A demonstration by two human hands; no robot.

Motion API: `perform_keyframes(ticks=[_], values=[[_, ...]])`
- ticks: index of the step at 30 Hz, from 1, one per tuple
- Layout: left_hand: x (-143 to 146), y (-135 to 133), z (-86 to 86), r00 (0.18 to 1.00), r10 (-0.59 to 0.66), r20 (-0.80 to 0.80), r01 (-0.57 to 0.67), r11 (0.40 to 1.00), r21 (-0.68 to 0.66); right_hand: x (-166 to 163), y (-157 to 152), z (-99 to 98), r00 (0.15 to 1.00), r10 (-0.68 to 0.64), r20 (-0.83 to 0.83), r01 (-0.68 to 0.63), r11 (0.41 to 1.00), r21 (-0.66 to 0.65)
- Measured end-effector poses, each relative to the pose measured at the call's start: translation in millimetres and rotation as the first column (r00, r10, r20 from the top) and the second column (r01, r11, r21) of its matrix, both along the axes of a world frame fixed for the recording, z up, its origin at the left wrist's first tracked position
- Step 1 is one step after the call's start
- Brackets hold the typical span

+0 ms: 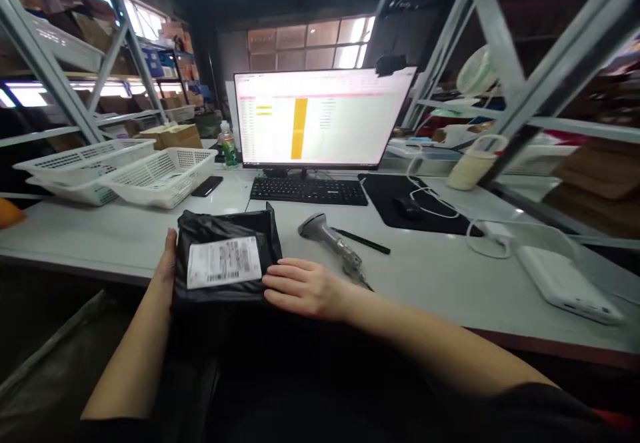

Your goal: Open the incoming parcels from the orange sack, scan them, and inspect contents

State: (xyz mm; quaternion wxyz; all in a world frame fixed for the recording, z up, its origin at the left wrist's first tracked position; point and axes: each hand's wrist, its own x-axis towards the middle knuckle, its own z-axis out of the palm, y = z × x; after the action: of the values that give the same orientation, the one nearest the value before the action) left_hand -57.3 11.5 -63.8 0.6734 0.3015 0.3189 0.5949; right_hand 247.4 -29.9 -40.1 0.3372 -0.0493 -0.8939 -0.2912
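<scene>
A black plastic mailer parcel (227,223) with a white printed shipping label (225,261) is held at the front edge of the desk, its label side towards me. My left hand (167,259) grips the parcel's left side, thumb at the edge and the other fingers hidden behind it. On the opposite side, my right hand (305,289) has its fingers together against the lower right edge, close to the label; its thumb is out of sight. Just beyond the right hand, a grey handheld barcode scanner (333,239) lies on the desk beside a thin black pen-like stick (363,239).
A monitor (320,123) showing a spreadsheet stands behind a black keyboard (310,191). White plastic baskets (165,176) and a phone (207,186) are to the left. At right lie a mouse (407,208) on a black mat (385,196), white cables, and a white power bank (567,283).
</scene>
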Motion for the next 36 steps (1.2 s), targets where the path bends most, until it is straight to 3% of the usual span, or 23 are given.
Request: perform_keyframes(ticks=[2, 4, 6, 7, 8, 10, 12, 13, 14, 15, 16, 18, 22, 26, 29, 31, 34, 36], values=[[-13.1, -0.7, -2.9, 0.996, 0.063, -0.059, -0.064, 0.998, -0.029, 0.7, 1.0, -17.1, 0.998, -0.067, 0.005, 0.067, 0.987, -0.145], [-15.7, 0.4, -6.9, 0.987, 0.109, -0.12, -0.11, 0.994, -0.001, 15.2, 5.3, -20.7, 0.992, -0.124, -0.013, 0.114, 0.947, -0.301], [-12.4, 2.1, -10.6, 0.98, 0.135, -0.146, -0.128, 0.99, 0.052, 38.5, 15.5, -15.0, 0.954, -0.289, -0.085, 0.215, 0.851, -0.48], [-10.1, 2.9, -11.7, 0.98, 0.139, -0.146, -0.128, 0.989, 0.079, 51.4, 22.8, -11.2, 0.889, -0.442, -0.119, 0.296, 0.754, -0.587], [-7.7, 3.5, -12.1, 0.98, 0.141, -0.14, -0.126, 0.986, 0.107, 63.9, 30.8, -8.1, 0.792, -0.601, -0.103, 0.369, 0.608, -0.703], [-3.7, 4.7, -10.5, 0.977, 0.166, -0.132, -0.14, 0.973, 0.185, 84.4, 47.0, -5.5, 0.619, -0.781, 0.079, 0.381, 0.211, -0.9], [-0.9, 6.2, -6.3, 0.964, 0.227, -0.135, -0.18, 0.939, 0.294, 95.8, 59.5, -7.0, 0.597, -0.756, 0.268, 0.219, -0.168, -0.961], [-0.1, 7.2, -3.8, 0.954, 0.265, -0.139, -0.203, 0.915, 0.349, 98.0, 63.4, -7.8, 0.624, -0.719, 0.306, 0.117, -0.301, -0.946], [0.3, 8.3, -1.3, 0.943, 0.299, -0.145, -0.222, 0.891, 0.396, 98.5, 65.5, -7.5, 0.646, -0.698, 0.309, 0.024, -0.385, -0.922], [0.2, 9.4, 0.9, 0.933, 0.327, -0.152, -0.234, 0.87, 0.434, 97.8, 65.7, -5.4, 0.655, -0.695, 0.296, -0.048, -0.428, -0.902], [-0.2, 10.5, 2.7, 0.924, 0.345, -0.161, -0.238, 0.854, 0.462, 96.4, 64.3, -1.2, 0.656, -0.702, 0.277, -0.096, -0.442, -0.892], [-1.9, 12.0, 4.5, 0.916, 0.356, -0.183, -0.229, 0.842, 0.489, 93.6, 56.8, 13.4, 0.684, -0.698, 0.212, -0.145, -0.415, -0.898], [-4.2, 11.4, 5.9, 0.911, 0.356, -0.211, -0.218, 0.846, 0.487, 89.9, 29.2, 53.7, 0.836, -0.548, 0.012, -0.171, -0.282, -0.944], [0.7, 5.2, 14.4, 0.908, 0.379, -0.176, -0.275, 0.86, 0.431, 86.2, -1.6, 80.7, 0.931, -0.361, -0.057, -0.078, -0.044, -0.996], [5.2, -0.9, 20.8, 0.92, 0.358, -0.158, -0.278, 0.882, 0.38, 86.9, -20.5, 88.9, 0.963, -0.254, -0.086, -0.045, 0.163, -0.986], [5.6, -2.4, 20.2, 0.925, 0.346, -0.157, -0.264, 0.883, 0.389, 89.3, -29.7, 90.6, 0.968, -0.232, -0.096, -0.035, 0.253, -0.967], [2.0, 1.6, 11.7, 0.916, 0.374, -0.145, -0.301, 0.879, 0.369, 92.6, -32.9, 84.6, 0.951, -0.301, -0.073, 0.026, 0.311, -0.95], [-1.9, 6.5, 4.1, 0.907, 0.393, -0.15, -0.33, 0.886, 0.327, 93.3, -24.5, 70.7, 0.925, -0.379, -0.036, 0.069, 0.26, -0.963]])
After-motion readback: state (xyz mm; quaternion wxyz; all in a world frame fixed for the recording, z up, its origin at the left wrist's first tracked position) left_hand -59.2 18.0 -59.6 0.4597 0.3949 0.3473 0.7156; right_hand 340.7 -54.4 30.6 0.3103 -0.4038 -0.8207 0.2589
